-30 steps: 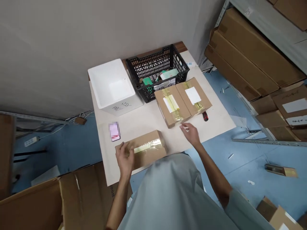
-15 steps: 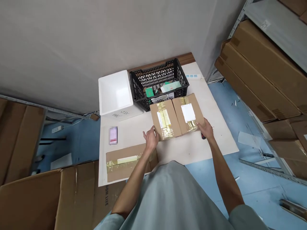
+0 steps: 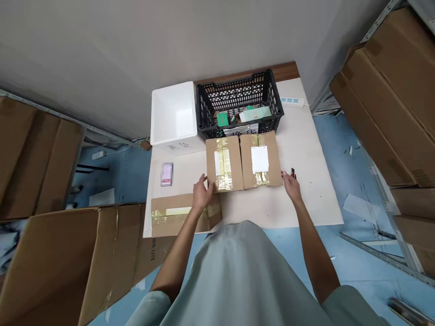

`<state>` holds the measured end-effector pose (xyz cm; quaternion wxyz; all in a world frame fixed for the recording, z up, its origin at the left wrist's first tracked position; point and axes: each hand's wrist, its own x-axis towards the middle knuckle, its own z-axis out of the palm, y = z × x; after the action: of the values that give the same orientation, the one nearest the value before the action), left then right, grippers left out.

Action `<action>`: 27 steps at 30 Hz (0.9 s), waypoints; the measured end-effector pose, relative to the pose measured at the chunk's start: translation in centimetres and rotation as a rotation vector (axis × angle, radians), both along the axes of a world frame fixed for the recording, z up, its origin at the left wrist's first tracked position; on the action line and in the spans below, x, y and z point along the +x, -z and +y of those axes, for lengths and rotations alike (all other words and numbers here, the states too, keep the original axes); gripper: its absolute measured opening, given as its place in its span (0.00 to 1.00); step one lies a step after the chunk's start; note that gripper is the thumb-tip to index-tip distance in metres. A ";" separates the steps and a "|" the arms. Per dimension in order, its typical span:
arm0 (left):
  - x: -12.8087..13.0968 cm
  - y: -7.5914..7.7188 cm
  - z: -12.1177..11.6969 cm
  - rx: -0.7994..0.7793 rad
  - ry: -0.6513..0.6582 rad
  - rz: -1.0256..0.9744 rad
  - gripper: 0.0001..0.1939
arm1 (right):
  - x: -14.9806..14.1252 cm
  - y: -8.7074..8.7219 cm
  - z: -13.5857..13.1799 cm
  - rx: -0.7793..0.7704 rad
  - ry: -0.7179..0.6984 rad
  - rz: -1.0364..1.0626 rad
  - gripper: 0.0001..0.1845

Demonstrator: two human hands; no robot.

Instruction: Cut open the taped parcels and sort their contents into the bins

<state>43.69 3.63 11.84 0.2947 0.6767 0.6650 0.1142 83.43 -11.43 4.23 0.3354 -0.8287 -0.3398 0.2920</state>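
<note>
Two taped cardboard boxes lie side by side on the white-topped table, a narrow gap between them. The left cardboard box (image 3: 234, 167) has a label under shiny yellowish tape; the right cardboard box (image 3: 274, 156) bears a white label. My left hand (image 3: 201, 194) grips the left box's lower left corner, thumb at its front. With its fingertips, my right hand (image 3: 291, 186) holds the right box's right side near the front corner. A red and black box cutter (image 3: 293, 173) lies just beyond that hand, partly hidden by it.
Behind the boxes stand a black plastic crate (image 3: 239, 129) with small green packages and a white foam box (image 3: 159, 117). A phone (image 3: 166, 174) and a long taped carton (image 3: 176, 202) are at left. A power strip (image 3: 292, 102) lies at back right. Large cartons (image 3: 384, 113) flank the table.
The two boxes have shifted left across the table and turned from tilted to nearly square with it. Both hands moved along with them. The view has shifted too.
</note>
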 end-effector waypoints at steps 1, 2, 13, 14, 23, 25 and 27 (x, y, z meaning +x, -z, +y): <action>-0.6 -0.1 -0.5 0.029 0.006 0.002 0.35 | 0.9 0.7 -0.4 -0.061 0.039 -0.053 0.41; -1.4 -0.2 -1.0 0.060 0.004 0.007 0.34 | 1.7 1.4 -0.8 -0.142 0.085 -0.112 0.38; -15.9 -0.6 -6.7 0.142 -0.270 0.108 0.31 | 3.0 2.8 -1.2 -0.420 0.265 -0.274 0.21; -17.0 -0.6 -7.1 0.138 -0.295 0.116 0.31 | 3.0 2.0 -0.9 -0.384 0.282 -0.303 0.21; -22.8 0.0 -6.0 0.095 -0.324 -0.052 0.32 | -9.4 -9.9 1.9 0.204 0.095 -0.610 0.29; -23.6 0.5 -5.3 0.069 -0.273 -0.109 0.33 | -16.0 -11.8 2.8 0.235 -0.124 -0.591 0.27; -24.6 1.1 -4.7 0.062 -0.226 -0.166 0.35 | -22.8 -12.7 4.3 0.235 -0.353 -0.541 0.27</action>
<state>19.05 -1.07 10.78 0.3129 0.5946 0.7064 0.2228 60.65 -7.14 16.93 0.2704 -0.7604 -0.5858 0.0739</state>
